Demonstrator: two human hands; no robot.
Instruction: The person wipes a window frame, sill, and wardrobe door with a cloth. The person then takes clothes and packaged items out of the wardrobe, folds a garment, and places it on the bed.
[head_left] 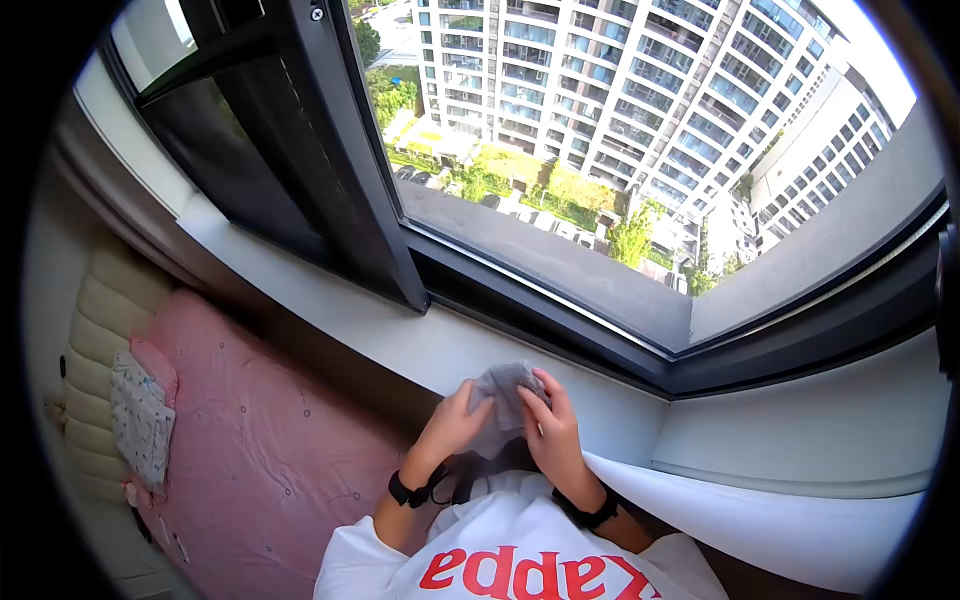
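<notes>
A grey cloth point(502, 385), bunched and folded, is held up between both hands in front of my chest, just over the white window sill point(375, 345). My left hand point(455, 420) grips its left side, with the thumb pressed on the fabric. My right hand point(553, 418) pinches the right edge between thumb and fingers. A lower fold of the cloth hangs down between the hands. Each wrist has a black band on it.
Beyond the sill is a large window with a dark frame point(540, 300), showing tall buildings outside. A dark sash panel point(250, 150) stands to the left. A bed with a pink cover point(260, 450) and a patterned pillow point(142, 420) lies at left. White fabric point(760, 525) drapes at right.
</notes>
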